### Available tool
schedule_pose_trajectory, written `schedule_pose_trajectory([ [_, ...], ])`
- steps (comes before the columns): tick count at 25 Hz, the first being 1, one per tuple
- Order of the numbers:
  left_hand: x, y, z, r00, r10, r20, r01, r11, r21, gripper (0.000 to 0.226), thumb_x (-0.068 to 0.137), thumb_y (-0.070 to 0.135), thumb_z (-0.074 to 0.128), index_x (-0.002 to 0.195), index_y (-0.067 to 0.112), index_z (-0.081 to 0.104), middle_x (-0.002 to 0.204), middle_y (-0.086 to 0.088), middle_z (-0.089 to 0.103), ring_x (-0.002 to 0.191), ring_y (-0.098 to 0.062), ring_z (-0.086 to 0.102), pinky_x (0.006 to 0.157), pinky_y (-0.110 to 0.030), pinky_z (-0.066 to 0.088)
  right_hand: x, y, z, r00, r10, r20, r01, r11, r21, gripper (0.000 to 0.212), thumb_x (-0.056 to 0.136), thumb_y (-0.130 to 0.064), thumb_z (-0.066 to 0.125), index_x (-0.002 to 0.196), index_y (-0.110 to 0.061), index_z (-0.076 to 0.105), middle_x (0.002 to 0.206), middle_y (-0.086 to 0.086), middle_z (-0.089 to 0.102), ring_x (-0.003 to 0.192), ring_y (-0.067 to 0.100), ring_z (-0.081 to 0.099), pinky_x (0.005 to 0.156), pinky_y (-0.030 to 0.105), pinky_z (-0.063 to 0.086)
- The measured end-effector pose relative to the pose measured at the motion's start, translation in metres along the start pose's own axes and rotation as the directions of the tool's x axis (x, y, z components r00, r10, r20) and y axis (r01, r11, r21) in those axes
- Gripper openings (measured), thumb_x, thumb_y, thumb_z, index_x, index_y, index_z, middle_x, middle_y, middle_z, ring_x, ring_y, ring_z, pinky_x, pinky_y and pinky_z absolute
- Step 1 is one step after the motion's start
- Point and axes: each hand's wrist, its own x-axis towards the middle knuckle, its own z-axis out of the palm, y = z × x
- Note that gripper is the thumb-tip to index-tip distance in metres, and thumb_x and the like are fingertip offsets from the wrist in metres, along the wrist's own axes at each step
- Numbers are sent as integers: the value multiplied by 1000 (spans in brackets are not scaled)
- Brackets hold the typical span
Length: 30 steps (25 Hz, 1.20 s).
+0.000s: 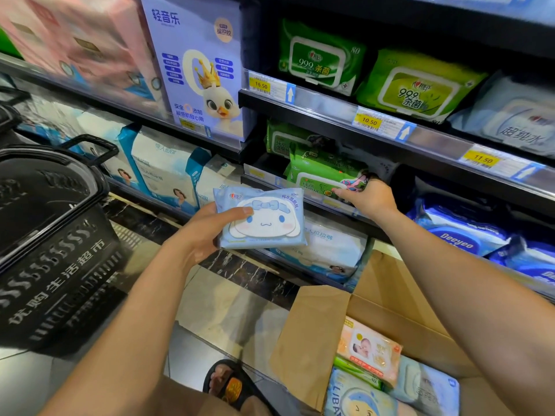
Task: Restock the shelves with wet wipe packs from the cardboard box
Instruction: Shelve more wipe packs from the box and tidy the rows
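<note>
1. While a black shopping basket (51, 235) sits idle at far left, the left hand (207, 232) holds a pale blue wet wipe pack (264, 219) flat, thumb across its printed face and fingers beneath, likely kept ready for shelving.
2. Right of it, the right hand (371, 198) reaches into the middle shelf (318, 202), touching a green wipe pack (322, 175) (probably shifting stock to clear room); its fingertips are hidden behind the pack, so I cannot tell their closure.
3. Near right, the open cardboard box (312, 340) holds more packs within easy reach.
</note>
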Motion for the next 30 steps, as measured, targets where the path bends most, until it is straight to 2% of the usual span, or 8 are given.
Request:
schedule_pose_trajectory([
  [2, 0, -1, 0, 1000, 7, -1, -7, 1000, 6, 37, 81, 26, 78, 116, 20, 68, 105, -3, 81, 91, -16, 79, 68, -29, 65, -2, -1, 0, 999, -34, -6, 33, 999, -10, 51, 76, -63, 80, 82, -19, 56, 79, 0, 62, 73, 17, 58, 53, 33, 41],
  [4, 1, -3, -1, 1000, -1, -15, 1, 1000, 12, 32, 87, 22, 77, 118, 19, 67, 106, -3, 81, 92, -16, 79, 71, -30, 65, -2, -4, 4, 999, -37, 2, 37, 999, 12, 49, 79, -59, 80, 79, -18, 53, 78, 1, 61, 69, 16, 56, 51, 33, 39],
  [12, 6, -5, -12, 999, -7, -50, 8, 1000, 3, 36, 90, 22, 77, 124, 18, 66, 113, -5, 79, 101, -22, 77, 80, -36, 64, 7, -38, 31, 995, -95, 15, 95, 995, -12, 52, 80, -61, 78, 92, -15, 57, 78, -2, 58, 75, 21, 57, 52, 33, 36],
  [15, 7, -4, -15, 998, -3, -55, 3, 1000, -4, 36, 90, 21, 77, 124, 17, 66, 113, -6, 79, 101, -22, 77, 75, -34, 65, 13, -52, 45, 995, -100, 19, 100, 995, -15, 53, 79, -61, 78, 93, -14, 60, 87, 3, 64, 81, 24, 59, 59, 34, 39],
  [19, 8, -3, -19, 997, -8, -71, 9, 1000, 13, 43, 88, 23, 80, 127, 17, 65, 113, -5, 79, 103, -23, 77, 84, -39, 63, 19, -59, 59, 995, -103, 10, 103, 995, 15, 59, 77, -61, 79, 103, -10, 67, 98, 7, 71, 86, 26, 64, 62, 33, 42],
  [24, 10, -2, -15, 998, -1, -56, 2, 1000, 30, 42, 88, 22, 80, 127, 17, 66, 113, -5, 79, 104, -23, 76, 86, -39, 62, 16, -53, 52, 990, -125, 72, 122, 991, 50, 57, 80, -48, 83, 117, -8, 66, 114, 9, 71, 100, 25, 65, 74, 32, 46],
  [28, 7, 2, 0, 1000, 22, -14, -22, 999, 30, 39, 89, 20, 78, 126, 15, 67, 115, -6, 79, 106, -24, 76, 92, -41, 61, -14, -43, 27, 976, -209, 55, 212, 976, -50, 63, 90, -37, 76, 138, -2, 53, 138, 17, 59, 128, 35, 55, 91, 34, 45],
  [30, 6, 3, 11, 999, 30, 23, -31, 999, 32, 41, 90, 19, 78, 129, 14, 67, 118, -8, 78, 110, -26, 74, 98, -44, 58, -38, -31, 15, 965, -264, 4, 264, 964, -45, 61, 97, -36, 67, 147, -5, 48, 147, 15, 53, 133, 30, 51, 103, 34, 42],
])
